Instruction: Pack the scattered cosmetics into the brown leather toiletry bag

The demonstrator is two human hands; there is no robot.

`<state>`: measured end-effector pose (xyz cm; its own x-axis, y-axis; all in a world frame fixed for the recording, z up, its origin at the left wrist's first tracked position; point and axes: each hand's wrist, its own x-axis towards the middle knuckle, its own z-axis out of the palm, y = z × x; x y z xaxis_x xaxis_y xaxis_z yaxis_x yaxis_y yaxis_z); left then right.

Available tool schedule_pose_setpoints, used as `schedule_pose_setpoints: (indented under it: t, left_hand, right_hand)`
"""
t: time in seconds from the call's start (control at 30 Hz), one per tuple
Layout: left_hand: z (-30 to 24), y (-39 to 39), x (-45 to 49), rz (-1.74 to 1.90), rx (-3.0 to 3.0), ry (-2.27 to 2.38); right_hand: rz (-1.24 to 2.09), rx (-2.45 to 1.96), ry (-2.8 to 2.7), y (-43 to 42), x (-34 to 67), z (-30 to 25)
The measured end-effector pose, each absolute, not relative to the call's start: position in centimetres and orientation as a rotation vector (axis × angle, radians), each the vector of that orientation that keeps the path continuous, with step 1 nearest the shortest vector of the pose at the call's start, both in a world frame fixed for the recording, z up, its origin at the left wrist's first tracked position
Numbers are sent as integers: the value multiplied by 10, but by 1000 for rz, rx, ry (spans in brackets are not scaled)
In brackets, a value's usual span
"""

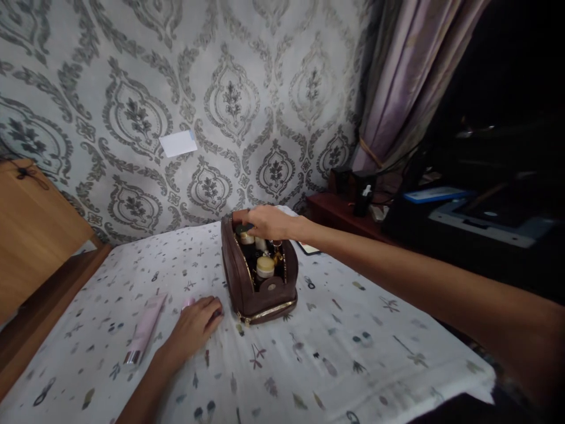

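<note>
A brown zip-top cosmetic bag point(236, 259) stands unzipped on the bed-like surface, with jars and small bottles inside. Over its far end is my right hand point(267, 222), fingers bent down at the opening beside a dark-lidded jar point(245, 235); what they grip is hidden. Nearer the bag's front sits a jar with a yellow lid point(265, 267). My left hand point(196, 323) rests on the cloth left of the bag, its fingers curled over a small pink item point(189, 302), mostly covered. Further left lies a pink squeeze tube point(146, 327) with a silver cap.
A white patterned cloth point(273, 377) covers the surface. Partly behind the bag lies a flat phone-like object point(310, 249). A wooden panel point(39, 229) borders the left. At right stand a reddish-brown table point(339, 213) and a purple curtain point(397, 88). Patterned wallpaper point(229, 100) fills the back.
</note>
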<state>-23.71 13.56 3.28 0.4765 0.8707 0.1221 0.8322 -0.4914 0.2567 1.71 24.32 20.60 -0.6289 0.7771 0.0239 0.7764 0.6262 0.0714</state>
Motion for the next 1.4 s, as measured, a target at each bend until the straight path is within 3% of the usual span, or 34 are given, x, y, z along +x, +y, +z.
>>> schedule_pose_setpoints:
  t: [1.4]
  left_hand:
    - [37,134,-236,292,2542,1485]
  right_hand:
    - [206,1415,2652,257,-16,187]
